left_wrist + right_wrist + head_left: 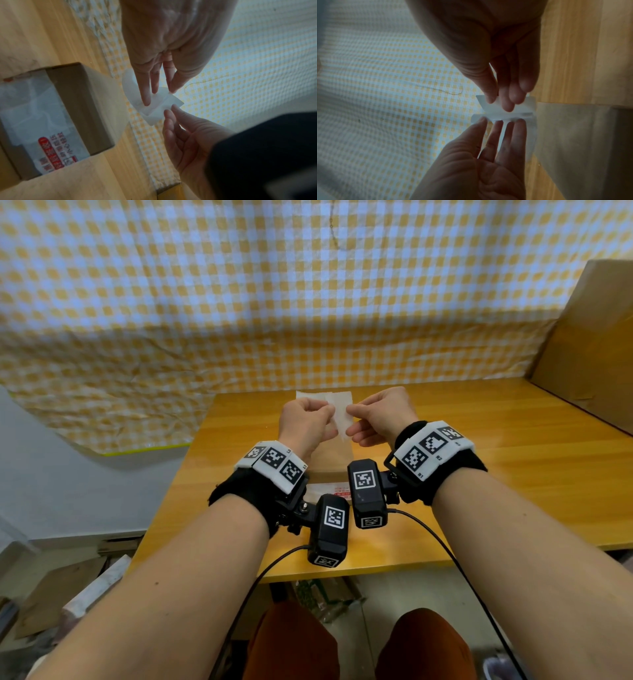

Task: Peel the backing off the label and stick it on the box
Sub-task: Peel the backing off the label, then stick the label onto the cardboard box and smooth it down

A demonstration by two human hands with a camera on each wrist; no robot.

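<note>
while both hands hover above the box (330, 457), left hand (303, 422) and right hand (383, 414) each pinch the label (340, 414) — grip on paper.

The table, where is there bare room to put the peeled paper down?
The wooden table shows bare wood to the right of the right hand, up to the big cardboard box at the far right. A narrower bare strip lies left of the left hand. The middle is crowded: both hands pinch the label above the small cardboard box.
</note>
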